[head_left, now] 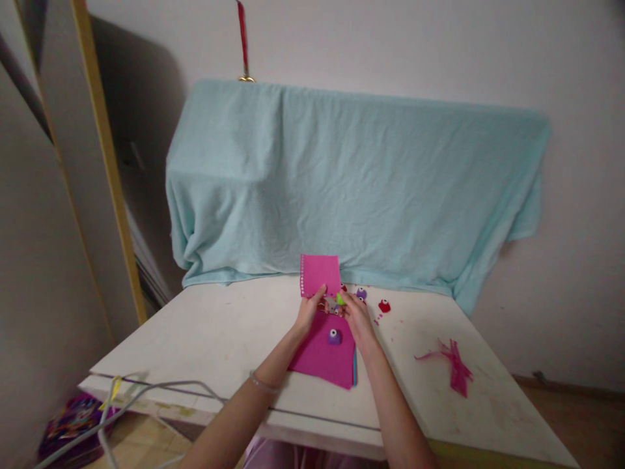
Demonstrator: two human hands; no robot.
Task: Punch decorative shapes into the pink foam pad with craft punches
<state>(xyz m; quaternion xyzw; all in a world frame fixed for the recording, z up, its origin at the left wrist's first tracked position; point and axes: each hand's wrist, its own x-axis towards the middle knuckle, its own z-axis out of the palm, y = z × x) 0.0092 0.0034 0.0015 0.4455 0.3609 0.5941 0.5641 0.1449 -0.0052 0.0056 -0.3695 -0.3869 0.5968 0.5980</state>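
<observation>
**Entry: pink sheet and punch, held over a white table**

Edges and room: the white table (219, 339) is lying bare toward 9 o'clock of the hands. Its near edge is running at 6 o'clock, where a grey cable (146, 391) is crossing it. A teal cloth (351, 182) is draping down at 12 o'clock and closing off the far edge. Pink strips (454, 365) are lying at 4 o'clock, well apart from the hands.

Hands: the left hand (310, 312) is pinching the lower edge of the pink sheet (321, 273), which is standing upright. The right hand (356, 319) is closing its fingers on a green punch (338, 302) at that same edge. A pink paper stack (325, 358) is lying beneath them, with a purple punch (334, 337) resting on it. A red punch (384, 305) is sitting at 3 o'clock.
</observation>
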